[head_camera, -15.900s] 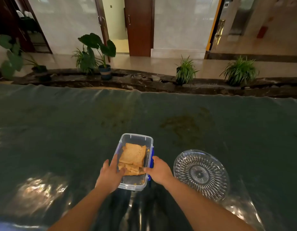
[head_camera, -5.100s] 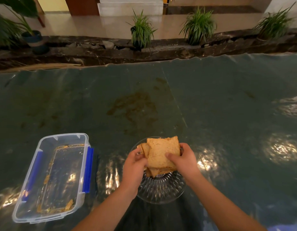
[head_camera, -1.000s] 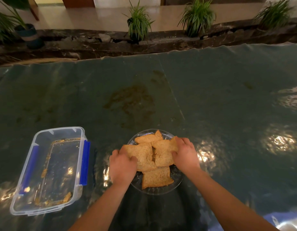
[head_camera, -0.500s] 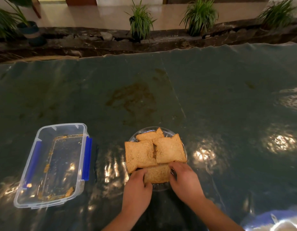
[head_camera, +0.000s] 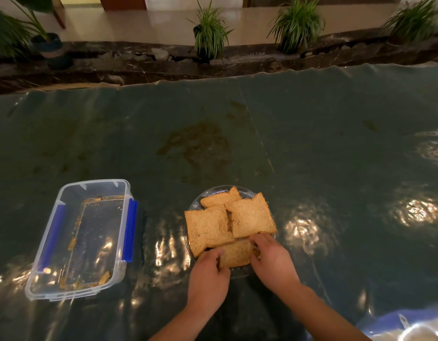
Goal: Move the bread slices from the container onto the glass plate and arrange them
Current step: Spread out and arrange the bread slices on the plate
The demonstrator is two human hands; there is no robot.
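Nudging: I had both hands on the nearest bread slice, which lay at the near edge of the glass plate.
Bread: four bread slices sat on the plate, two big ones side by side over the middle, one peeking out at the far rim, one tucked under at my side.
Left hand: my left hand pinched the near slice's left corner with thumb and fingertips.
Right hand: my right hand curled over its right edge, fingers closed lightly on the crust.
Handling: I judged the bread light, soft and crumbly, so best held by the crust edges, never squeezed in the middle.
Container: the plastic box stood well to the left, holding only crumbs.
Change: half a second earlier my hands were at the same slice; a second earlier they rested higher, on the two middle slices.
Table: the dark shiny cover lay under everything.
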